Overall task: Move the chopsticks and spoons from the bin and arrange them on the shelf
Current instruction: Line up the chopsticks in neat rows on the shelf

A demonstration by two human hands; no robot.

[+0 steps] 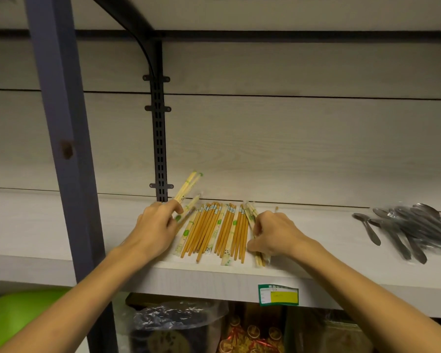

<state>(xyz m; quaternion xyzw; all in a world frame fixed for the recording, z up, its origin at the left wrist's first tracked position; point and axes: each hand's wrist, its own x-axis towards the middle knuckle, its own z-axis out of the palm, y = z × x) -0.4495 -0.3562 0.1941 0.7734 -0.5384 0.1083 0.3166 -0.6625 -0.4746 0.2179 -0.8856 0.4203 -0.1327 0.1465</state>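
A pale wood-grain shelf (316, 266) runs across the middle of the frame in front of a matching panelled wall, with a blue-grey upright post (61, 138) down the left side and a black slotted bracket rail (159, 138) fixed to the wall at centre. At lower left, below the shelf, a green bin (13, 319) shows at the frame edge.

Left of centre, the left hand (154, 226) rests on the shelf with its fingers curled round a few wrapped chopsticks (187, 188), which tilt up and to the right toward the wall. Just beside it, at centre, a row of chopsticks (214, 230) lies flat on the shelf, some bare and orange-brown, some in paper sleeves printed with green. The right hand (274, 234) sits at the right edge of that row, fingers curled over several wrapped pairs (260, 261) whose ends stick out toward the shelf's front edge.

A green and yellow label (278, 294) hangs on the shelf front below the right hand. At the far right, a heap of metal spoons (407, 229) in clear wrapping lies on the shelf, well apart from the chopsticks. Bagged goods (178, 324) fill the space beneath.
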